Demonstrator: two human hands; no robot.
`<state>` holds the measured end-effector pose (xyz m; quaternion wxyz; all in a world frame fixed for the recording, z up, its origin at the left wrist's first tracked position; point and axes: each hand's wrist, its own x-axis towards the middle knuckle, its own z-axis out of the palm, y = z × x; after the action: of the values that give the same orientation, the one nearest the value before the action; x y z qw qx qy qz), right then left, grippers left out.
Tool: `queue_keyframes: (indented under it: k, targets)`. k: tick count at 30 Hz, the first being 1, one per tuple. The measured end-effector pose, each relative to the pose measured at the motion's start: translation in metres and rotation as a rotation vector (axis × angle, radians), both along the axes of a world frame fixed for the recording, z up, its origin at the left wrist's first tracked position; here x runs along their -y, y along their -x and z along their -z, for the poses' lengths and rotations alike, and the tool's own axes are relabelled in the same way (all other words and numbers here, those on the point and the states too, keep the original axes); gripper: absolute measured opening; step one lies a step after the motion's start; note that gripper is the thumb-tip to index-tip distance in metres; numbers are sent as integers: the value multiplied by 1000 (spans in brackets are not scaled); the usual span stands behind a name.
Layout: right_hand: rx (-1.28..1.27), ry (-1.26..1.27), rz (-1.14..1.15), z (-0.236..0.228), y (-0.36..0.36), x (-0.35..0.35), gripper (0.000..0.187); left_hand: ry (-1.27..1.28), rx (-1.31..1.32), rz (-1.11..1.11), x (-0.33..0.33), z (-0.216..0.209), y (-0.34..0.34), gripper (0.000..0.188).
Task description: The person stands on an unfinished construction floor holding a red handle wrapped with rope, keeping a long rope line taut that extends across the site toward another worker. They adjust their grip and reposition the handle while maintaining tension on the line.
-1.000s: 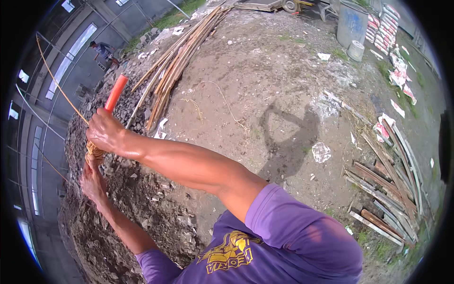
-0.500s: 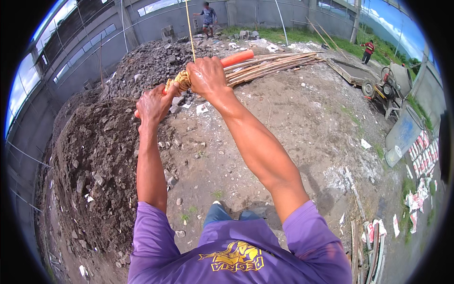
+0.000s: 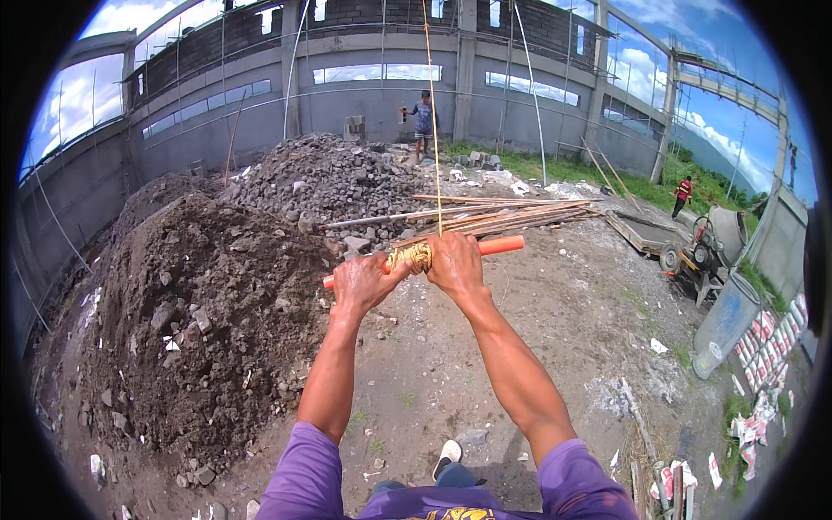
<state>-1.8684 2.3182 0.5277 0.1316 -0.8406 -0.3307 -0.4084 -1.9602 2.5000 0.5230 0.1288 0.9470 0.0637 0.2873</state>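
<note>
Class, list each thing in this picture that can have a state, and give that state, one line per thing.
left hand: closed around the orange rod.
right hand: closed around the orange rod.
orange rod: held level in both hands.
yellow string: wound on the rod, one strand running taut upward.
cement mixer: standing, drum tilted.
blue barrel: upright.
wooden poles: lying in a heap.

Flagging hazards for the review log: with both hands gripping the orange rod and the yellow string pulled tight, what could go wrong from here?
The thin yellow string, taut to the coil on the orange rod, could snap or slip, jerking the left hand and right hand. Loose rubble by the dark soil mound may upset footing.
</note>
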Motion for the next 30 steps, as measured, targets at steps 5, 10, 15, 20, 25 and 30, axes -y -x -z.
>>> queue_keyframes:
  k: [5, 10, 15, 20, 25, 30]
  targets:
    - [-35, -27, 8, 9, 122, 2, 24, -20, 61, 51, -3, -6, 126, 69]
    - [-25, -63, -32, 27, 239, 26, 26, -52, 76, 43, 19, 7, 248, 71]
    - [-47, -65, 7, 55, 341, 86, 24, -70, 101, 60, 79, 35, 340, 70]
    - [-87, -41, 4, 76, 460, 132, 21, -17, 94, 39, 130, 65, 454, 67]
    - [-10, 32, -53, 90, 583, 155, 15, 20, 227, 41, 145, 99, 580, 72]
    - [65, 203, -7, 78, 703, 203, 30, 113, 262, 105, 182, 99, 704, 72]
